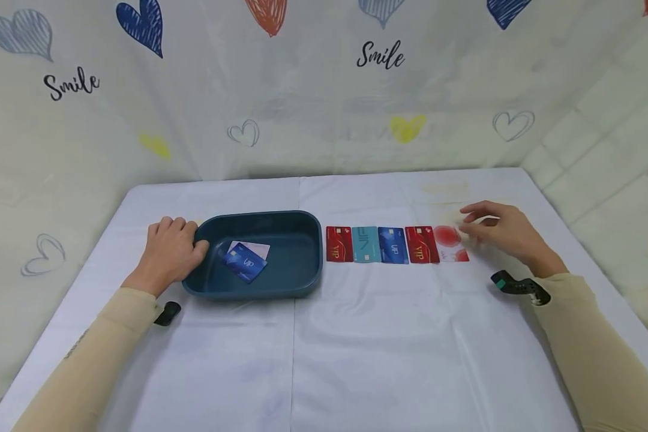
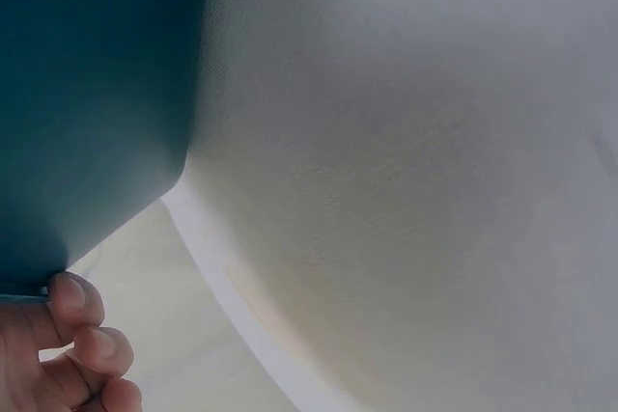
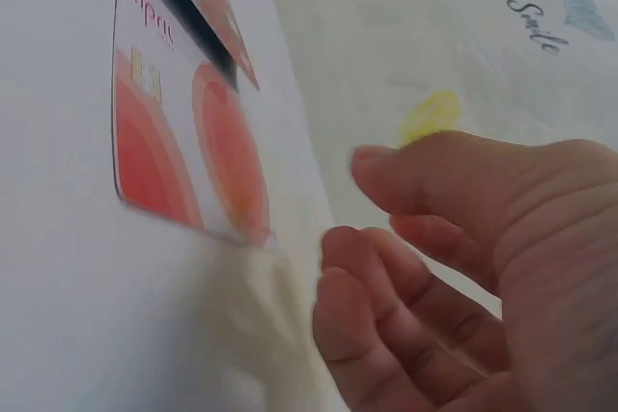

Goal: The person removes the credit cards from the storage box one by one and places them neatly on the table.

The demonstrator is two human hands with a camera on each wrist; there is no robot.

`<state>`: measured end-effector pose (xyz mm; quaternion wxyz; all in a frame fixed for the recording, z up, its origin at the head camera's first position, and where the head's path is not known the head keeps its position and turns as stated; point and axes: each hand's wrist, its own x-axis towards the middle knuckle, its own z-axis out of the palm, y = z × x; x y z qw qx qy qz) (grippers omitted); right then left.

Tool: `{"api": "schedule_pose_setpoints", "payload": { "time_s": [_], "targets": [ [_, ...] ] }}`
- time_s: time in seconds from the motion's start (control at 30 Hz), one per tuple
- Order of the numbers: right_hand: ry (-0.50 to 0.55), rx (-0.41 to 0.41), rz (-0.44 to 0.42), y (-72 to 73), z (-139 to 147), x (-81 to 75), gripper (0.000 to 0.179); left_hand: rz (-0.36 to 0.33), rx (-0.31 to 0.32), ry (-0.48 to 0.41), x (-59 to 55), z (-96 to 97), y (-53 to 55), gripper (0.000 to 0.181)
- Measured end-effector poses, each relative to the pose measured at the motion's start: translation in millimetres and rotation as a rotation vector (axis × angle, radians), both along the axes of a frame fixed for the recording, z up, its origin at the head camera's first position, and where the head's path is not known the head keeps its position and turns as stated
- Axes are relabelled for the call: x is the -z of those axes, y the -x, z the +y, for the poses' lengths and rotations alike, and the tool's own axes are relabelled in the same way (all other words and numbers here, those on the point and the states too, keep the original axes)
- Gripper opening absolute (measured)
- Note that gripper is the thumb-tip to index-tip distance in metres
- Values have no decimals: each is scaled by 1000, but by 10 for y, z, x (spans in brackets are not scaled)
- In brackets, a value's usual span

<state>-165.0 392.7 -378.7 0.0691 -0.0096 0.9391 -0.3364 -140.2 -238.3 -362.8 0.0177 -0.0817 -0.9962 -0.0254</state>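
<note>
My left hand (image 1: 167, 249) grips the left rim of a dark teal basin (image 1: 308, 258), thumb over the inside edge. In the left wrist view, curled fingertips (image 2: 79, 298) lie against the basin's outer wall (image 2: 97, 123). Inside the basin a blue card (image 1: 245, 262) overlaps a pale card (image 1: 261, 248). My right hand (image 1: 502, 231), holding nothing, hovers just right of a white card with red circles (image 1: 451, 246), its fingers loosely bent. That card ends a row on the table with a red card (image 1: 422, 245), a blue card (image 1: 393, 247), a teal card (image 1: 366, 245) and another red card (image 1: 339, 245).
A white cloth covers the table (image 1: 367, 348), with a crease running down its middle. Behind it hangs a pale backdrop (image 1: 313, 84) printed with hearts and the word Smile. A black wrist device (image 1: 520, 288) sits by the right sleeve, another (image 1: 167, 314) by the left.
</note>
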Motion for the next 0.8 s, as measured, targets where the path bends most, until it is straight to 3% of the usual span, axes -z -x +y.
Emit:
{"api": "schedule_pose_setpoints", "payload": {
  "time_s": [0.17,0.43,0.8],
  "targets": [
    [3,43,91,2,-168,-42,55,11,6,5,-42,-4,22,48],
    [13,8,193,54,-420,-257,45,-6,-2,4,-22,3,7,48],
    [-5,-88,207,148,-745,-539,34,-10,-9,-9,-35,3,-26,47]
  ]
}}
